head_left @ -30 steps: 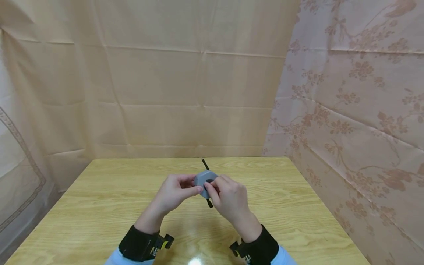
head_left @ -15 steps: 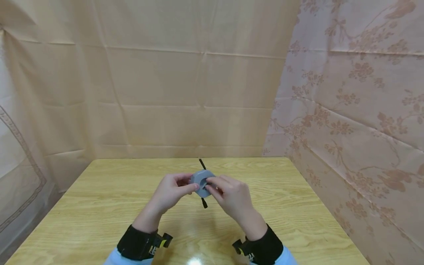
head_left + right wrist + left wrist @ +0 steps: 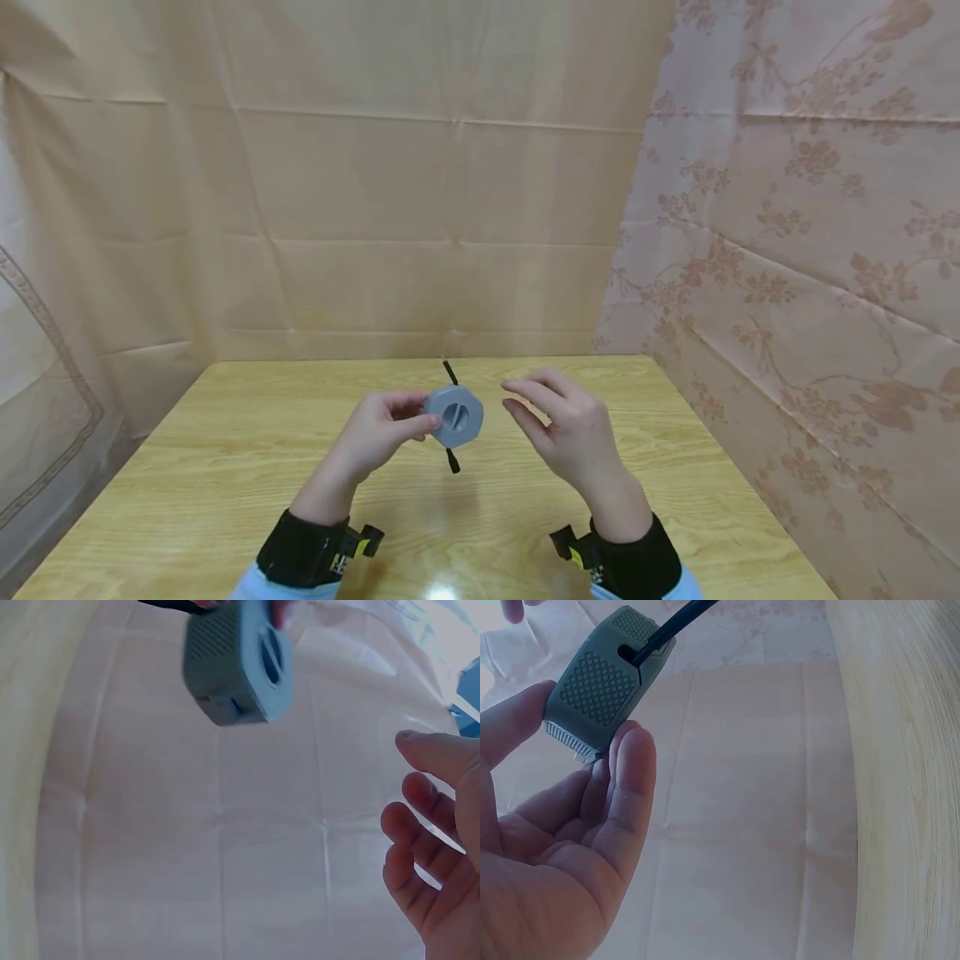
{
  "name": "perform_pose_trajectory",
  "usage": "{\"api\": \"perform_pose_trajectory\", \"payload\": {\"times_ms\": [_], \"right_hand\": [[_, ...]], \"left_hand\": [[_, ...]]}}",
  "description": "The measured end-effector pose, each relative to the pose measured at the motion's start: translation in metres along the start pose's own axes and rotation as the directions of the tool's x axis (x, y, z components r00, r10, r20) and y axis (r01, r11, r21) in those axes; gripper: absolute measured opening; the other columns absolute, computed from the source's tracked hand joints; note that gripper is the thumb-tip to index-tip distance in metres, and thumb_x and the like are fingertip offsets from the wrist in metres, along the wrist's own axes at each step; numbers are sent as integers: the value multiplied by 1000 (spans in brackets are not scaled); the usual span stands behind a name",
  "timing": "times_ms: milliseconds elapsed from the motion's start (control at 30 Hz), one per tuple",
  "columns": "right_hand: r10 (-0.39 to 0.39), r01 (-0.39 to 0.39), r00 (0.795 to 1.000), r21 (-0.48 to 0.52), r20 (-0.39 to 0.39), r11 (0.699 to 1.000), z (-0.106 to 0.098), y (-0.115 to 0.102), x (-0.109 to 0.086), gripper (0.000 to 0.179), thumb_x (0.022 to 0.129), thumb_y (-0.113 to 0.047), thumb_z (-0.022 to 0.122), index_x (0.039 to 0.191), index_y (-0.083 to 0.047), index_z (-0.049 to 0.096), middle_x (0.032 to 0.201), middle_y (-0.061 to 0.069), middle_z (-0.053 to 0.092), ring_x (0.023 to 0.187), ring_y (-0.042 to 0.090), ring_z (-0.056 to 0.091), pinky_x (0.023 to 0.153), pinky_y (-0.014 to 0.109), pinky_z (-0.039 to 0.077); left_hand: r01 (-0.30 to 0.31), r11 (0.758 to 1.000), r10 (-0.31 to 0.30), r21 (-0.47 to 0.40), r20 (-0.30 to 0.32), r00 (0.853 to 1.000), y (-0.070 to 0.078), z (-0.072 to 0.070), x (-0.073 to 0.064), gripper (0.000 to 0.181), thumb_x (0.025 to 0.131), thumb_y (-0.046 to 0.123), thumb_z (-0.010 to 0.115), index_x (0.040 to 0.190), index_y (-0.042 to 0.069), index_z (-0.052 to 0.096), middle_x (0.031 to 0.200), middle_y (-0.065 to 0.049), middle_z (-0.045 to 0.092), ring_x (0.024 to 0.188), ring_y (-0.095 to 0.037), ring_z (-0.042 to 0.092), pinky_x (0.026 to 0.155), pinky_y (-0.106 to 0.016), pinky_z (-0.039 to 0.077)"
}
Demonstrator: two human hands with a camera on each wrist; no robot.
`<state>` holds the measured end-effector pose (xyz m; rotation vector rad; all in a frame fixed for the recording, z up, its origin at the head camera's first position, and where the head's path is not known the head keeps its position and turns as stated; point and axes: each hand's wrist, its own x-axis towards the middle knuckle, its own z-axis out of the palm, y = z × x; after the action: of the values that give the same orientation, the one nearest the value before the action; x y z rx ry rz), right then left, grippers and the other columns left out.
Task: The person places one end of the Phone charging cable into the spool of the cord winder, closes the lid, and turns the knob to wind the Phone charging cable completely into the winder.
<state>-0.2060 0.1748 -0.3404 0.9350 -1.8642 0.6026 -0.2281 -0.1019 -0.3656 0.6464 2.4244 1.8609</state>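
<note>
A blue-grey hexagonal device [image 3: 453, 416] has a round recess with a bar across its face. Short black cords [image 3: 451, 372] stick out from its top and bottom. Its textured sides show in the left wrist view, where one black cord [image 3: 676, 628] leaves a slot. My left hand [image 3: 377, 435] pinches the device's left edge between thumb and fingers, above the table. To the right, apart from it, my right hand [image 3: 573, 425] hangs in the air with its fingers loosely bent and nothing between them. The right wrist view shows the same gap between the right hand [image 3: 442, 817] and the device [image 3: 236, 664].
Below the hands lies a light wooden table [image 3: 300, 475]. A beige cloth [image 3: 375, 208] hangs behind it, and a flowered cloth [image 3: 787, 250] hangs along the right side. Each wrist wears a black band [image 3: 303, 550] with a small camera.
The right hand has let go of the device's middle and moved right, uncovering the round recess. Held in the left hand, the device has shifted slightly left and turned its face more toward the head camera.
</note>
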Motion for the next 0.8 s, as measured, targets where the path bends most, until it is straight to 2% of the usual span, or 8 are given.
{"api": "perform_pose_trajectory", "payload": {"times_ms": [167, 267, 367, 467, 567, 700, 800], "right_hand": [[-78, 78, 997, -24, 23, 997, -9, 1, 2, 19, 102, -27, 66, 107, -14, 79, 95, 5, 67, 74, 19, 61, 57, 29, 53], [-121, 124, 990, -32, 68, 992, -10, 1, 2, 17, 102, -25, 65, 105, -17, 80, 95, 5, 66, 77, 22, 61, 59, 30, 53], [-152, 158, 981, -35, 123, 987, -5, -1, 1, 11, 98, -18, 71, 104, -20, 80, 95, 4, 66, 77, 22, 62, 60, 30, 53], [-180, 187, 968, -23, 172, 982, 5, -3, -1, 21, 87, -8, 82, 102, -22, 81, 93, 2, 64, 75, 19, 60, 60, 26, 51], [-181, 186, 955, 0, 235, 982, 18, -6, -4, 26, 80, -5, 87, 100, -21, 82, 92, -1, 63, 73, 14, 58, 60, 20, 49], [-130, 143, 941, -17, 312, 990, 33, -9, -10, 20, 81, -14, 89, 99, -21, 83, 90, -3, 63, 74, 10, 56, 61, 19, 49], [-94, 120, 944, -65, 317, 991, 39, -9, -14, 19, 80, -22, 90, 97, -21, 83, 86, -5, 63, 71, 10, 56, 59, 19, 49]], "left_hand": [[9, 1000, -9, -5, 39, 999, -1, 1, 0, 41, 94, 15, 75, 126, -9, 65, 108, -17, 72, 91, -25, 69, 79, -41, 59], [21, 1000, -20, -6, 59, 998, -1, 1, 0, 41, 95, 15, 74, 126, -9, 65, 107, -17, 72, 90, -26, 69, 79, -44, 59], [27, 1000, -27, 2, 80, 996, -1, 2, 0, 40, 96, 16, 74, 125, -10, 66, 105, -16, 72, 88, -26, 69, 78, -43, 59], [13, 1000, -14, 13, 110, 994, -1, 3, 0, 38, 96, 16, 73, 123, -10, 67, 103, -15, 72, 87, -25, 68, 76, -41, 60], [-12, 1000, 10, 15, 142, 990, -1, 4, 0, 34, 97, 15, 72, 121, -9, 69, 101, -14, 73, 86, -25, 68, 73, -38, 60], [-34, 999, 26, 41, 170, 985, -1, 6, -1, 31, 97, 16, 72, 118, -7, 71, 97, -12, 73, 83, -25, 68, 71, -38, 59], [-34, 997, 22, 71, 174, 985, 1, 7, -1, 32, 97, 17, 72, 118, -7, 71, 95, -11, 73, 82, -26, 68, 71, -41, 60]]}}
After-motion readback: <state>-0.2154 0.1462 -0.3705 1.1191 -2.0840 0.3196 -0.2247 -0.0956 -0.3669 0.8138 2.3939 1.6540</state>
